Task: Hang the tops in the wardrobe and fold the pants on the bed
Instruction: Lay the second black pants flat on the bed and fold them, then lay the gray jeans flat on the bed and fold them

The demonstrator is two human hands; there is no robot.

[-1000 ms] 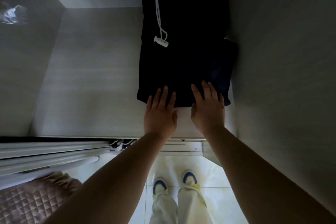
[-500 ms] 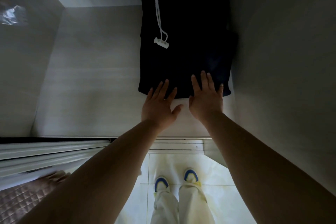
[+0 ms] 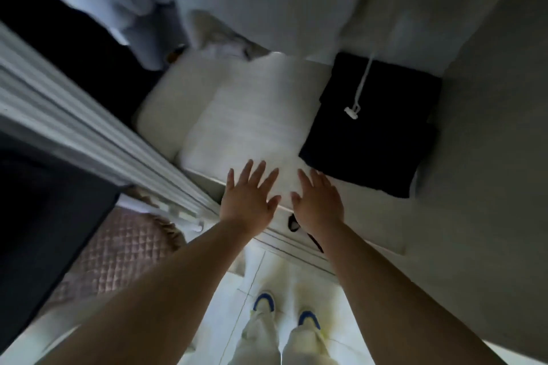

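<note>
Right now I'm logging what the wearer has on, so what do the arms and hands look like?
Both forearms are bare, with no sleeves in view. The left hand and the right hand wear no gloves; no rings, watch or bracelets can be made out in the dim, slightly blurred picture.

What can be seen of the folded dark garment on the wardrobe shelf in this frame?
The folded dark navy fabric garment lies flat on the pale wardrobe shelf, at its right end near the side wall. It forms a rough rectangle of stacked layers, with one layer's edge jutting out on the right. A white cord with a toggle hangs down in front of it. The open left hand and open right hand are near its front corner; neither clearly touches it.
</note>
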